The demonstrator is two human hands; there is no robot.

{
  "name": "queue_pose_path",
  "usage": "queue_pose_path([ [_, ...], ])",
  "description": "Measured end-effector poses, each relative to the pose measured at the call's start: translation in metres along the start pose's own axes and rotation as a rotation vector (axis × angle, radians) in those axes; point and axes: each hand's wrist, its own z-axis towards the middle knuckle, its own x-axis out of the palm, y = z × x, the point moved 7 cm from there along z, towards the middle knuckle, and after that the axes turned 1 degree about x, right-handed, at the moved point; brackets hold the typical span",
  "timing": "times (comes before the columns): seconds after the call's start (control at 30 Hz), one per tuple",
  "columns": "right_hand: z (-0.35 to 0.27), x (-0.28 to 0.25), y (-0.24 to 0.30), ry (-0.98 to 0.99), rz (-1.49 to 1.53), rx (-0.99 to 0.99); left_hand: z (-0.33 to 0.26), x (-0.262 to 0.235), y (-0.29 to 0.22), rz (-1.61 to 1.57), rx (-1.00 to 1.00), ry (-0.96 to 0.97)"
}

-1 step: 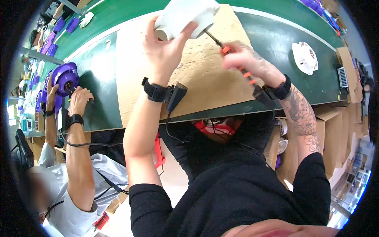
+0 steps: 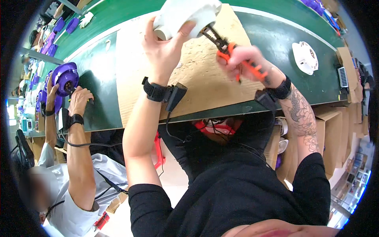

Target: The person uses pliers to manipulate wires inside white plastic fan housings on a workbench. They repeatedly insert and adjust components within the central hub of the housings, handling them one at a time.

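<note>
My left hand [image 2: 160, 51] is closed around the lower left side of a white plastic housing [image 2: 185, 14], holding it up over the cardboard. A short round spout sits by my palm. In my right hand [image 2: 248, 63] is a pair of pliers [image 2: 224, 44] with orange handles and dark jaws, probably a wire stripper. The tips of its jaws reach the housing's lower right edge; what they touch inside is hidden. My right hand is slightly blurred. Under both hands lies a cardboard sheet [image 2: 209, 87].
Another white housing [image 2: 305, 58] rests on the green table [image 2: 272, 35] at the right. To the left, a co-worker's hands [image 2: 80, 102] work on a purple housing [image 2: 65, 79]. Cardboard boxes [image 2: 335, 138] stand below the right table edge. Cables [image 2: 167, 124] hang from my wrist straps.
The pliers have turned in my right hand, so their wide face and both handles now show. The white housing has tilted slightly. My left hand keeps its hold.
</note>
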Motion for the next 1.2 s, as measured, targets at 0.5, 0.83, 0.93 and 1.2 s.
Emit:
queue_pose_path([
  [0.5,-0.001,-0.005,0.004,-0.162,-0.3,-0.047,-0.003,0.004,0.012,-0.084,-0.03,0.061],
  [0.83,-0.011,0.007,0.008,-0.337,-0.298,0.1,-0.001,0.006,-0.009,-0.229,0.218,-0.045],
  [0.93,-0.01,-0.008,0.008,-0.423,-0.685,0.0,-0.002,0.006,-0.005,-0.053,0.07,0.002],
  [1.2,-0.006,0.065,-0.009,0.495,0.8,-0.022,-0.011,0.0,0.022,-0.259,-0.071,-0.028],
])
